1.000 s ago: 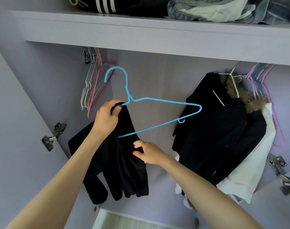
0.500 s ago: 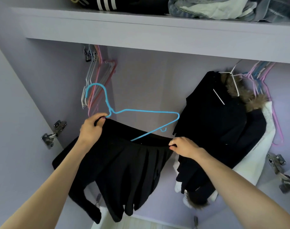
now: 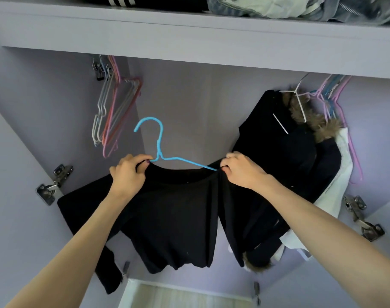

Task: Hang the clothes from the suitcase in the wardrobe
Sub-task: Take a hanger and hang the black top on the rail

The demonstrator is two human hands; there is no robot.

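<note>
A black long-sleeved top (image 3: 171, 218) is spread over a blue wire hanger (image 3: 159, 143) inside the open lilac wardrobe. My left hand (image 3: 128, 174) pinches the top's neckline at the base of the hanger's hook. At the hanger's right end, my right hand (image 3: 240, 172) grips the top's shoulder. The hook points up, free of the rail. One sleeve hangs down at the lower left.
Several empty wire hangers (image 3: 114, 121) hang at the upper left. A black fur-hooded coat (image 3: 285, 156) and a white garment (image 3: 336, 187) hang on the right. A shelf (image 3: 189, 38) above holds folded clothes. Door hinges (image 3: 51, 185) stick out on both sides.
The hanger has come lower and more level. The top, bunched under my left hand before, is now spread across the hanger, and my right hand has moved right to its far shoulder.
</note>
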